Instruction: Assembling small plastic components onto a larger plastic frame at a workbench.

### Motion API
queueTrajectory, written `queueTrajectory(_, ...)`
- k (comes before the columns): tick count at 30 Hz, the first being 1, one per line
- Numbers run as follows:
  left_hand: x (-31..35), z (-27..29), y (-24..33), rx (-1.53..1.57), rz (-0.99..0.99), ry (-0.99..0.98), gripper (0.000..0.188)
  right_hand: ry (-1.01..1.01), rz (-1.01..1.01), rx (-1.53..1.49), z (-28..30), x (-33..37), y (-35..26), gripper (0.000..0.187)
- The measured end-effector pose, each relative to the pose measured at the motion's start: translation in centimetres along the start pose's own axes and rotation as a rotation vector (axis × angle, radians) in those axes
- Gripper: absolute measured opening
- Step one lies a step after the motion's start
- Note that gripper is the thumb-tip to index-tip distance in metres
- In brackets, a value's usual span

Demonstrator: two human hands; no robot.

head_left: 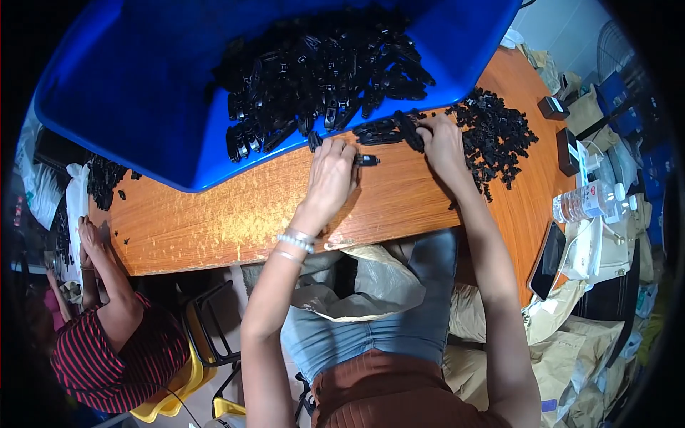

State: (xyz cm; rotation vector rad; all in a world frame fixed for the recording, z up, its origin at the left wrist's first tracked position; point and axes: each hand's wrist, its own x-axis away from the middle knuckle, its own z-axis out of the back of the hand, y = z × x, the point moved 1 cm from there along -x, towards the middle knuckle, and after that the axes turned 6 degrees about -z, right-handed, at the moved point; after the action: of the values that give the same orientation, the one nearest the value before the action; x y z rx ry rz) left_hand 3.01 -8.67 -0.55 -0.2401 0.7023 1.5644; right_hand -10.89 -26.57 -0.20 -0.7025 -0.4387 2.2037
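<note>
My left hand (pixel 332 175) is closed at the table's middle, below the blue bin's front edge. A small black plastic part (pixel 367 160) sticks out to the right from under its fingers. My right hand (pixel 444 146) has its fingers and thumb bent together on a long black plastic part (pixel 409 133). Beside that part lies a short row of similar black parts (pixel 378 132). Just right of my right hand spreads a heap of small black pieces (pixel 496 135). My fingertips partly hide what both hands hold.
A large blue bin (pixel 143 153), tilted toward me, holds many black parts (pixel 328 85). On the right are water bottles (pixel 581 203), a phone (pixel 548 260) and small black boxes (pixel 567 151). An open bag (pixel 385 282) lies on my lap. Another person (pixel 118 346) works at left.
</note>
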Motion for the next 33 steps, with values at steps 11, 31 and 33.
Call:
queueTrajectory(11,4.7,2.6,3.0,0.392,0.286,0.142,0.019,-0.018,-0.013,-0.552,2.1,6.6,-2.8,0.023)
queueTrajectory(31,7.4,7.8,8.8,1.129,0.717,0.175,0.020,-0.156,0.083,-0.809,6.2,13.8,-11.2,0.019)
queueTrajectory(33,7.5,7.2,9.7,1.257,0.762,0.380,0.020,-0.120,0.044,-0.822,5.1,14.1,-11.6,0.018)
